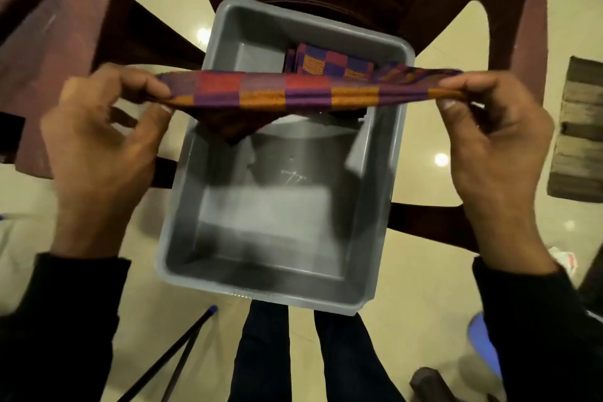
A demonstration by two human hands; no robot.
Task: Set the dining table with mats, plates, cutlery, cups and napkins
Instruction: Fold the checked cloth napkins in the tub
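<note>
A checked napkin (293, 91) in red, purple and orange is stretched level between my two hands above a grey plastic tub (182, 206). My left hand (98, 147) pinches its left end between thumb and fingers. My right hand (489, 140) pinches its right end the same way. A corner of the cloth hangs down in the middle. More folded checked napkins (329, 64) lie in the tub's far end, partly hidden behind the stretched one.
The tub rests on a dark brown plastic chair (326, 0) over a pale tiled floor. A second chair (49, 42) stands at the left. A striped floor mat (577, 127) lies at the right edge. A dark stick with a blue tip (182, 343) leans at bottom left.
</note>
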